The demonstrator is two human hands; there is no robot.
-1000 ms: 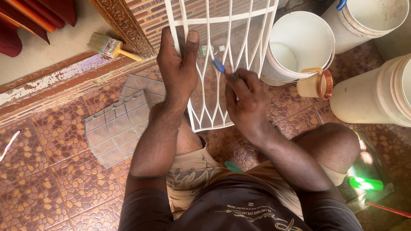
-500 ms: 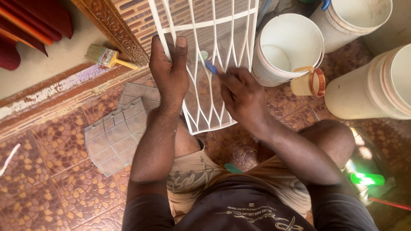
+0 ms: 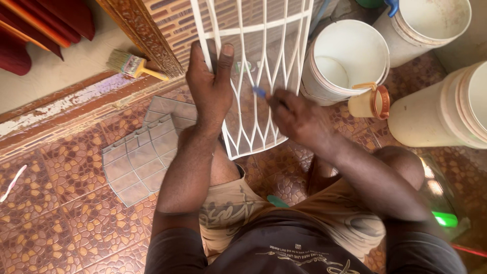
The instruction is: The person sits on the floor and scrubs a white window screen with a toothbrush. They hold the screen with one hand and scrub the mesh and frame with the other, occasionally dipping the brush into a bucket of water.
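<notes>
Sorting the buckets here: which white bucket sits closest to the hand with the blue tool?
The open bucket right beside the right hand, behind the small jug; the others stand farther right.

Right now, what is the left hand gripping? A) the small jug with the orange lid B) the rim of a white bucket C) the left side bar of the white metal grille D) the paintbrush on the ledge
C: the left hand is wrapped around the left side bar of the white metal grille, while the paintbrush lies untouched on the ledge.
</notes>
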